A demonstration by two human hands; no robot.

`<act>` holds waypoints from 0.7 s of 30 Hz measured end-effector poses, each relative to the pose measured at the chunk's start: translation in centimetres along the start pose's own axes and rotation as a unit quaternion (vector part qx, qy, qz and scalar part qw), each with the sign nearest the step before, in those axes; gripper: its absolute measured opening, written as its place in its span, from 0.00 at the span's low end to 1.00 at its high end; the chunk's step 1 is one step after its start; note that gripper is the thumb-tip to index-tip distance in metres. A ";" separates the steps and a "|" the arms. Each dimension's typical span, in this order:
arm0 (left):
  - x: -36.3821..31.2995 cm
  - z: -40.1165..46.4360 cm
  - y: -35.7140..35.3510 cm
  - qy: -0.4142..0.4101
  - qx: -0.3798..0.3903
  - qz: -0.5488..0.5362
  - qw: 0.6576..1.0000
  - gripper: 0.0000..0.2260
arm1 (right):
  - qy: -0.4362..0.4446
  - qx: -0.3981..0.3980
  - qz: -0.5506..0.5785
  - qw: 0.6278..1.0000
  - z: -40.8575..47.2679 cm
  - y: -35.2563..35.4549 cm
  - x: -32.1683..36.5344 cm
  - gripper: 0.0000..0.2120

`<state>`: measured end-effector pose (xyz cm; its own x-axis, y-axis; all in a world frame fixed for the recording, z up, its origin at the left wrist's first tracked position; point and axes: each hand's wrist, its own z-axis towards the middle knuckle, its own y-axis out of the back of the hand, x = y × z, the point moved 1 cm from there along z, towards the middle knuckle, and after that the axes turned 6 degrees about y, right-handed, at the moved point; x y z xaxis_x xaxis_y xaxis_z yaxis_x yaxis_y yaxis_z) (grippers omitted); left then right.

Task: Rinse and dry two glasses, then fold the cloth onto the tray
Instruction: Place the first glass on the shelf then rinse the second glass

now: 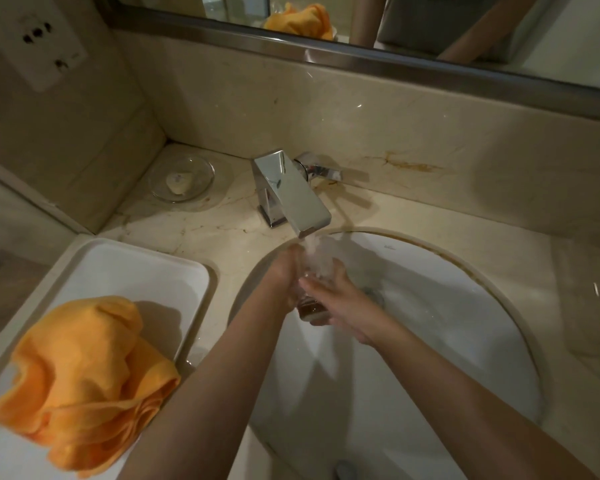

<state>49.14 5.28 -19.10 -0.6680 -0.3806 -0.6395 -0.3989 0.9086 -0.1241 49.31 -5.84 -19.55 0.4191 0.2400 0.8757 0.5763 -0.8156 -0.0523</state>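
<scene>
Clear, wet glass (309, 292) sits under the tap (291, 195) stream over the sink (465, 306), at about 12 o'clock from the drain. Left hand (284, 275) and right hand (336, 299) each have their grip wrapped round its sides. It looks light but slippery and breakable, best held low on the wall. At 9 o'clock the soft orange cloth (84, 358) lies crumpled on the tray (136, 265).
</scene>
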 end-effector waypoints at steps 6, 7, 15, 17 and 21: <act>1.9 -0.2 -1.0 0.018 -0.029 -0.037 0.999 0.23 | -0.025 -0.079 -0.018 0.996 0.2 -0.4 0.1 0.27; 2.2 -0.4 -1.3 0.014 -0.048 -0.033 0.998 0.24 | -0.039 -0.086 -0.024 0.995 0.4 -0.4 0.1 0.27; 2.5 0.2 -1.6 -0.001 -0.076 -0.101 0.992 0.15 | -0.107 -0.197 0.020 0.974 2.2 0.0 0.3 0.24; 2.5 0.3 -1.3 -0.032 -0.073 -0.107 0.991 0.14 | -0.130 -0.201 0.028 0.970 2.6 -0.1 0.4 0.23; 2.8 0.5 -0.6 -0.026 -0.041 -0.135 0.990 0.18 | -0.193 -0.163 0.097 0.963 3.0 -0.9 0.1 0.31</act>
<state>47.88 3.77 -21.18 -0.4976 -0.5969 -0.6294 -0.6101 0.7566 -0.2352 50.95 -3.54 -20.79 0.7619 0.1927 0.6183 0.2366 -0.9715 0.0111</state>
